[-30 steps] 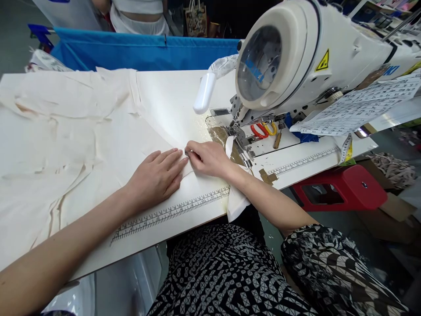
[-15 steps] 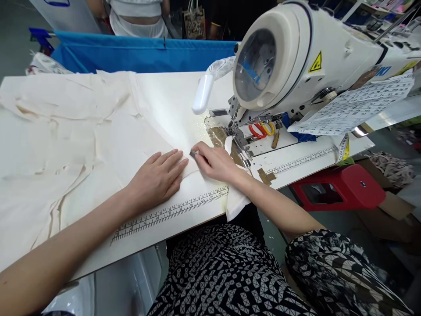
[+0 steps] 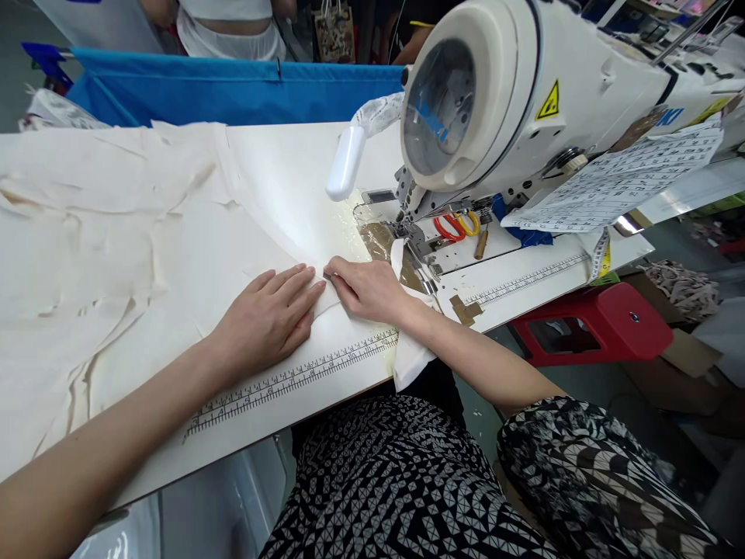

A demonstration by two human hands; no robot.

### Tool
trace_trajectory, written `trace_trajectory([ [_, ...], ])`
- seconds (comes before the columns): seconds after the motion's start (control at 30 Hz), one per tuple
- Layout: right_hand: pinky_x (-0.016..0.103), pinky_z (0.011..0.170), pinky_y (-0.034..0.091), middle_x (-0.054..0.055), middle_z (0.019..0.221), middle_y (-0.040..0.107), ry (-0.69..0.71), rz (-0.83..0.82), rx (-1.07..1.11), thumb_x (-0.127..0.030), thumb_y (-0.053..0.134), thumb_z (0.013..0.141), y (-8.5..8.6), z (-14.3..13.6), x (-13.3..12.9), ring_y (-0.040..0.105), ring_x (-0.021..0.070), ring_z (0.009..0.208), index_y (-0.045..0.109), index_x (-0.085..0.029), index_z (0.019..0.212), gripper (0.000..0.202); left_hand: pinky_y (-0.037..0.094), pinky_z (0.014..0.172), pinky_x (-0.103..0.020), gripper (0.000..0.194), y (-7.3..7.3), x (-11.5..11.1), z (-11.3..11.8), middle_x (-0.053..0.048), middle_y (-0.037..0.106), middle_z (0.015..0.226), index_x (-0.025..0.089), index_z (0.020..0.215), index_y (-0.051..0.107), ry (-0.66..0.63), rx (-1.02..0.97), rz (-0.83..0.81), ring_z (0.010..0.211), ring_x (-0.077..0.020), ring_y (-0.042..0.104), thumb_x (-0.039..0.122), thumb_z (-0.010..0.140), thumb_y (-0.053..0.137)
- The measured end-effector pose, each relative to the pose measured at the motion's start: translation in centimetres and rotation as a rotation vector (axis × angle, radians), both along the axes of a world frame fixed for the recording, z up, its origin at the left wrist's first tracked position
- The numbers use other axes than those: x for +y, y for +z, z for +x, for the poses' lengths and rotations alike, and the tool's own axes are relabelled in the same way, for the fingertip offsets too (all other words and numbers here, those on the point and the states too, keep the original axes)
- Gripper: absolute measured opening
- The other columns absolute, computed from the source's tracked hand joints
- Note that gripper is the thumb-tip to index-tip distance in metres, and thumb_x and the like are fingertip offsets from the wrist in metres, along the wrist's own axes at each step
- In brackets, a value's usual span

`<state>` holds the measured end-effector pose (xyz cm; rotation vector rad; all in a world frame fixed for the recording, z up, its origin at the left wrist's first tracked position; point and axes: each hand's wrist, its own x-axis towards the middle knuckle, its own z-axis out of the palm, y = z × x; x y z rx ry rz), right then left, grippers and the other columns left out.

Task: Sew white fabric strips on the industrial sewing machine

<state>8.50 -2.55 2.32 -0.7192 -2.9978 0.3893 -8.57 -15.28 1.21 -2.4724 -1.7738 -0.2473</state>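
My left hand (image 3: 268, 314) lies flat on the cream fabric (image 3: 198, 256), fingers stretched out and palm down. Just right of those fingertips, my right hand (image 3: 366, 287) is closed in a pinch. A small grey metal piece (image 3: 327, 275) pokes out between its thumb and forefinger, over the fabric's edge; the rest of it is hidden in the hand, so I cannot tell its kind. A strip of the cloth runs under my right wrist, and its end (image 3: 412, 361) hangs over the table's front edge.
A white sewing machine (image 3: 494, 93) with a white lamp (image 3: 345, 163) stands at the right. Red-handled scissors (image 3: 448, 228) lie by its base. A printed ruler (image 3: 291, 384) runs along the table's front. Behind are a blue cloth bin (image 3: 233, 89) and a person (image 3: 233, 31).
The whole view has shifted slightly, so everything sits a little further left. Both hands keep nearly the same places on the fabric, and the right still pinches the grey metal piece.
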Motion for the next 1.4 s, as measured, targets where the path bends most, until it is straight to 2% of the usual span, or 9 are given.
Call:
trace_trajectory([
  [0.13,0.032,0.057,0.022,0.006,0.09,0.075,0.046,0.028,-0.052,-0.022,0.035,0.098,0.8,1.3,0.2,0.06,0.0192,0.071,0.058,-0.018,0.109,0.025,0.047,0.104,-0.055,0.048,-0.1,0.0,0.1,-0.018,0.056,0.143,0.015,0.137,0.057,0.014,-0.042,-0.01,0.136,-0.0337,0.051,0.031,0.1,0.031],
  [0.27,0.032,0.058,0.025,0.005,0.091,0.075,0.03,-0.009,-0.056,-0.024,0.036,0.098,1.3,2.5,0.6,0.061,0.0193,0.072,0.059,-0.02,0.109,0.026,0.047,0.105,-0.056,0.048,-0.2,-0.1,-0.4,-0.017,0.055,0.145,0.016,0.138,0.055,0.009,-0.055,-0.026,0.137,-0.0336,0.05,0.032,0.099,0.032],
  [0.33,0.032,0.059,0.026,0.006,0.094,0.076,0.023,-0.015,-0.049,-0.023,0.035,0.099,1.4,2.0,0.6,0.062,0.0197,0.074,0.058,-0.02,0.112,0.026,0.046,0.105,-0.059,0.05,-0.1,0.0,-0.9,-0.017,0.053,0.146,0.014,0.138,0.055,0.018,-0.017,-0.031,0.136,-0.036,0.05,0.032,0.099,0.031],
  [0.43,0.032,0.056,0.025,0.008,0.091,0.075,0.021,0.015,-0.072,-0.023,0.034,0.101,1.6,-0.1,0.3,0.062,0.0209,0.072,0.055,-0.017,0.114,0.025,0.043,0.106,-0.063,0.051,0.2,0.3,-1.9,-0.018,0.054,0.145,0.011,0.136,0.057,0.097,0.008,-0.013,0.136,-0.0374,0.05,0.032,0.099,0.029],
  [0.6,0.032,0.054,0.026,0.007,0.084,0.074,0.029,0.02,-0.075,-0.023,0.038,0.1,1.5,-3.1,0.1,0.06,0.0212,0.065,0.054,-0.017,0.112,0.021,0.042,0.112,-0.055,0.052,0.4,0.4,-2.4,-0.016,0.058,0.142,0.011,0.136,0.057,0.106,-0.024,-0.03,0.135,-0.0291,0.053,0.033,0.102,0.024],
  [0.8,0.031,0.06,0.032,0.006,0.092,0.075,-0.065,-0.077,0.09,-0.025,0.032,0.102,0.1,-2.8,0.7,0.062,0.0211,0.073,0.054,-0.018,0.114,0.025,0.043,0.111,-0.056,0.053,0.1,0.1,-2.2,-0.017,0.053,0.146,0.007,0.138,0.054,0.076,0.006,-0.025,0.137,-0.0315,0.05,0.033,0.102,0.026],
  [0.93,0.031,0.059,0.031,0.005,0.088,0.075,-0.05,-0.083,0.091,-0.025,0.034,0.101,-0.1,-3.1,0.5,0.062,0.0204,0.071,0.056,-0.018,0.114,0.026,0.045,0.109,-0.054,0.052,0.1,0.0,-2.1,-0.021,0.053,0.145,0.005,0.137,0.055,0.064,0.0,-0.016,0.136,-0.0336,0.05,0.032,0.101,0.028],
  [1.17,0.03,0.059,0.03,0.005,0.088,0.074,-0.044,-0.066,0.087,-0.026,0.034,0.101,-0.2,-3.6,0.4,0.062,0.0201,0.071,0.057,-0.019,0.114,0.027,0.045,0.108,-0.054,0.049,0.0,0.0,-2.0,-0.021,0.054,0.144,0.011,0.136,0.054,0.063,-0.028,-0.01,0.136,-0.0342,0.05,0.033,0.099,0.031],
  [1.4,0.03,0.058,0.03,0.005,0.088,0.075,-0.028,-0.057,0.115,-0.026,0.033,0.102,-0.5,-3.7,0.5,0.062,0.0192,0.071,0.058,-0.017,0.114,0.029,0.046,0.108,-0.053,0.05,0.0,0.1,-1.9,-0.023,0.054,0.143,0.007,0.136,0.053,0.049,0.004,-0.004,0.136,-0.0357,0.049,0.031,0.099,0.03],
])
